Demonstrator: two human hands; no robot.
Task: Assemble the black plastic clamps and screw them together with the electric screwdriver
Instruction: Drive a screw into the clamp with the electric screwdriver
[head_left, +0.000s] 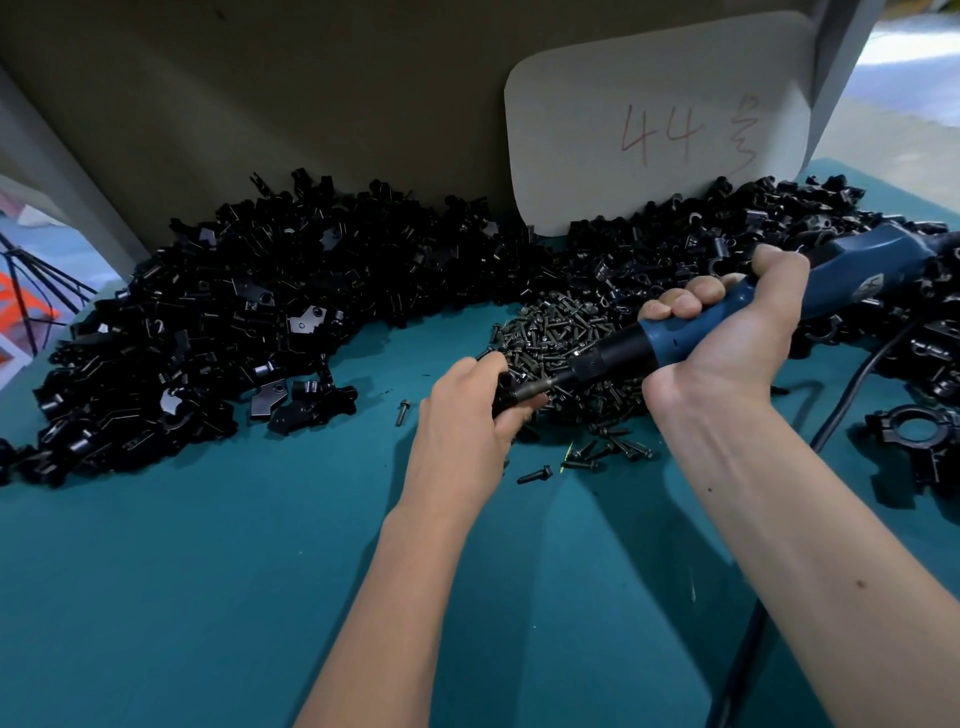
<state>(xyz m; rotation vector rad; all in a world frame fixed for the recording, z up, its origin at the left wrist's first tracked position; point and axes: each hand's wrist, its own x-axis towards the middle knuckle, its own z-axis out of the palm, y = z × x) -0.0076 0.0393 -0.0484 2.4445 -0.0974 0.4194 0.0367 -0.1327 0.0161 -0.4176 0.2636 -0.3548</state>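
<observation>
Blue screwdriver, gripped by right hand, meets the clamp pinched in left hand; bit may slip toward fingers.

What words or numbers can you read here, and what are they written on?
"44": handwritten in red on the white card leaning against the brown board behind the clamp piles.
A red handwritten mark to the right of the 44 on the same card: too scrawled to read.
A small pale logo on the blue electric screwdriver held by the right hand: too blurred to read.
</observation>
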